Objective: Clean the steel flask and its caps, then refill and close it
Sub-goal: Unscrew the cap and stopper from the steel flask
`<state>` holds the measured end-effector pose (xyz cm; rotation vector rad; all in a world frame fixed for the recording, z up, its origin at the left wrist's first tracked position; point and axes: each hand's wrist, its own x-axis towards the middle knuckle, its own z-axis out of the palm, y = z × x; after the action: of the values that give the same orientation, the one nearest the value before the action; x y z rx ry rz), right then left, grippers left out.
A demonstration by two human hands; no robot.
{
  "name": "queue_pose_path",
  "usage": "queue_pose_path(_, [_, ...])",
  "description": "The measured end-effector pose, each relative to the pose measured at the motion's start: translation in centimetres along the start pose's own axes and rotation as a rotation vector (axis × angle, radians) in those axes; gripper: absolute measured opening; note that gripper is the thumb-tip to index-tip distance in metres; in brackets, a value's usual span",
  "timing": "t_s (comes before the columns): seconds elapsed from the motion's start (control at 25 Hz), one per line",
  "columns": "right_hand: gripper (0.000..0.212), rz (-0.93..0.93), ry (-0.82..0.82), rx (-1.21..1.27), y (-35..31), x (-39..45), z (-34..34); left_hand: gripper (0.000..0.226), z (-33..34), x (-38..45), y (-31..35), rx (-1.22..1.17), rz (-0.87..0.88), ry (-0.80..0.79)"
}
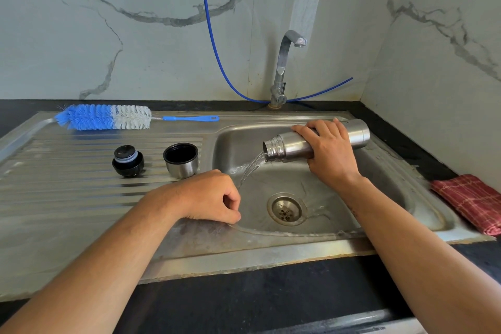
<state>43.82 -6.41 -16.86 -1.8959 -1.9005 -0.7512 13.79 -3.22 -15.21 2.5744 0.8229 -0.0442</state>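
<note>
My right hand (pixel 329 153) grips the steel flask (pixel 292 145) around its middle and holds it nearly level over the sink basin (pixel 379 190), mouth to the left. Water runs from the mouth down into the basin. My left hand (pixel 210 198) rests on the sink's front left rim with its fingers curled and nothing in them. On the ribbed drainboard (pixel 67 187) stand the black inner cap (pixel 128 161) and the steel outer cap (pixel 180 160), the latter with its open side up.
A blue and white bottle brush (pixel 108 117) lies at the back of the drainboard. The tap (pixel 284 68) stands behind the basin with a blue hose (pixel 214 43) beside it. A red checked cloth (pixel 473 202) lies at the right. The drain (pixel 286 209) sits mid-basin.
</note>
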Motion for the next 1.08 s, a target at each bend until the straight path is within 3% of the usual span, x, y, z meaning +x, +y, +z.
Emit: queue_pose_path(1.08, [0.073,-0.093,0.021,-0.090,-1.2,0.5,-0.1,0.020,-0.2,-0.2,0.3,-0.026,-0.006,-0.023])
